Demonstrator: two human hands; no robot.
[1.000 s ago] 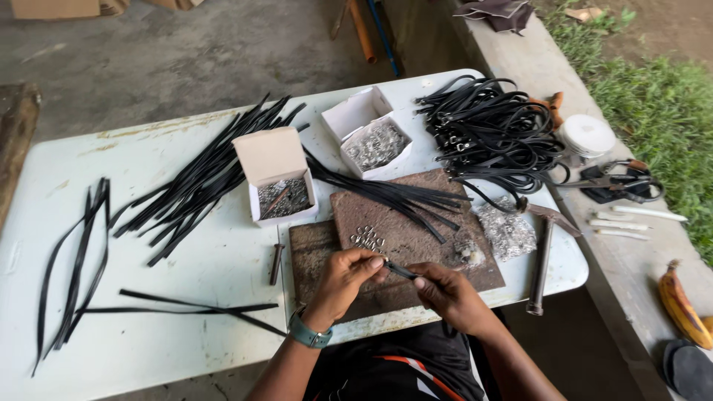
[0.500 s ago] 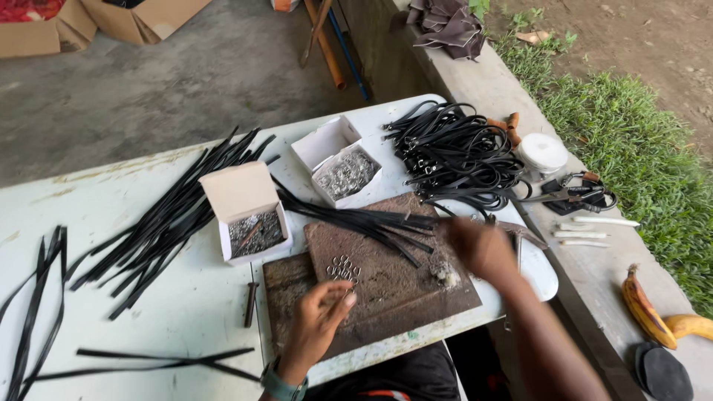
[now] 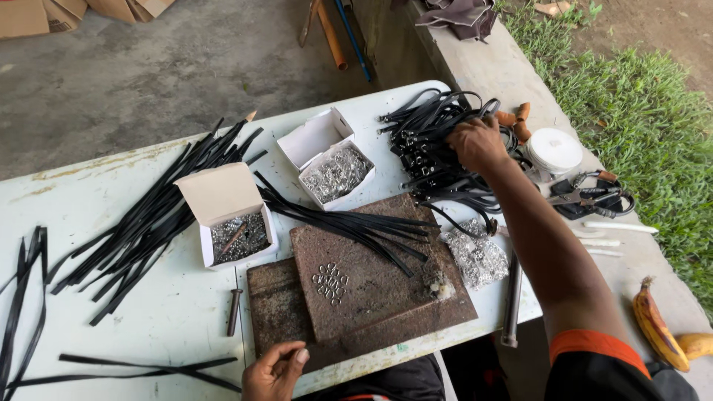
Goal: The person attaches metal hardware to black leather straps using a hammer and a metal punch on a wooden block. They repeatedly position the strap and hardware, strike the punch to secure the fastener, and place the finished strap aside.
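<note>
My right hand (image 3: 479,141) reaches far across the white table (image 3: 111,327) and lies on a tangled pile of black straps with buckles (image 3: 431,160), its fingers curled into them. My left hand (image 3: 273,371) sits at the near edge of the brown slab (image 3: 379,297) with its fingertips pinched together; I see nothing in it. A small cluster of metal rings (image 3: 330,282) lies on the slab. Several black strips (image 3: 349,223) cross the slab's far corner.
Two open white boxes of small metal parts (image 3: 238,238) (image 3: 338,174) stand behind the slab. Loose black strips (image 3: 160,215) spread to the left. A punch (image 3: 234,310), a metal rod (image 3: 511,301), a bag of metal bits (image 3: 479,256), a white roll (image 3: 553,152), pliers (image 3: 587,197) and bananas (image 3: 653,330) lie around.
Both hands left the slab's front. My right hand swung out to the strap pile at the far right, and my left hand drew back to the near edge.
</note>
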